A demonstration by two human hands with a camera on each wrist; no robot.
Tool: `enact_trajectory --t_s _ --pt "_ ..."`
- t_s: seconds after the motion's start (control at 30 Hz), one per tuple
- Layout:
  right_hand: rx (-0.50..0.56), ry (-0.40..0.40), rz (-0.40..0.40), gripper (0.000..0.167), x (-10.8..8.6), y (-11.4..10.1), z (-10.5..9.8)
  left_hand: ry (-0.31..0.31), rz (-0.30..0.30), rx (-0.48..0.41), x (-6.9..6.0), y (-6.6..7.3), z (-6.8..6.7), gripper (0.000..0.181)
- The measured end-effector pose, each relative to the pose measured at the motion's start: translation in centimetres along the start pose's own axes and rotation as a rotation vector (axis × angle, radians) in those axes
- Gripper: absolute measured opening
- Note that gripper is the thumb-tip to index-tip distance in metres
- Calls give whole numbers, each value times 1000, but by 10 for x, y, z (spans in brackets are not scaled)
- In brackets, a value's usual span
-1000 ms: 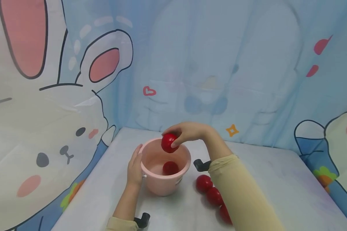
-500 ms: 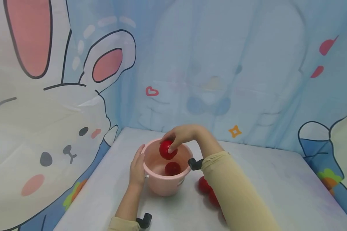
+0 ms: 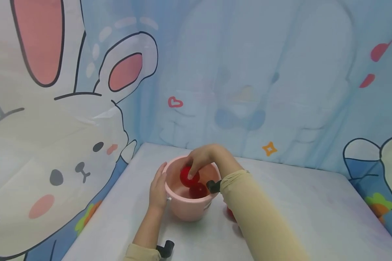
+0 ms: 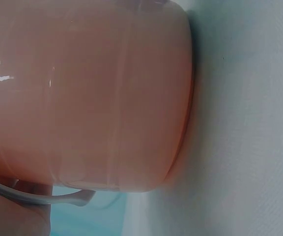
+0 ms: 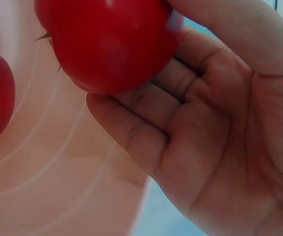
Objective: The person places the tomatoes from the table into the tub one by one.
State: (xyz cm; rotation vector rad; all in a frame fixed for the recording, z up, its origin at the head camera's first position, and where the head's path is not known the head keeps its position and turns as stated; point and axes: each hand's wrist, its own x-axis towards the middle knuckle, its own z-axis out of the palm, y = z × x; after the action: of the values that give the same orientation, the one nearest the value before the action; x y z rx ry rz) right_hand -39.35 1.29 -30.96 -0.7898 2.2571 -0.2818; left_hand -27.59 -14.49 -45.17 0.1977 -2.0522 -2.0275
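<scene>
A pink bucket (image 3: 187,210) stands upright on the table, also filling much of the left wrist view (image 4: 92,98). The left hand (image 3: 158,188) rests with extended fingers against its left side. Inside the bucket's mouth, the right hand (image 3: 201,158) grips a red tomato (image 3: 189,176) between thumb and fingers. A second tomato (image 3: 198,190) lies on the bucket's bottom, just beside the held one. From the right wrist, the held tomato (image 5: 112,44) shows a green stem, with the palm and curled fingers (image 5: 141,110) behind it.
Another red tomato (image 3: 230,214) on the white table (image 3: 300,203) is mostly covered by the right sleeve. A blue curtain (image 3: 281,72) with cartoon rabbit prints hangs behind and at the sides. Black wrist-worn devices (image 3: 166,249) show at both sleeves.
The right hand has lowered the tomato from above the rim into the bucket. The right sleeve now covers more of the tomatoes on the table. The left hand stays at the bucket's side.
</scene>
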Motion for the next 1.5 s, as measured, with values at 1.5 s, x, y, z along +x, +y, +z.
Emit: enact_trajectory --t_s 1.5 --pt "-14 170 -235 46 -27 20 0 11 12 -5 -1 -3 2 42"
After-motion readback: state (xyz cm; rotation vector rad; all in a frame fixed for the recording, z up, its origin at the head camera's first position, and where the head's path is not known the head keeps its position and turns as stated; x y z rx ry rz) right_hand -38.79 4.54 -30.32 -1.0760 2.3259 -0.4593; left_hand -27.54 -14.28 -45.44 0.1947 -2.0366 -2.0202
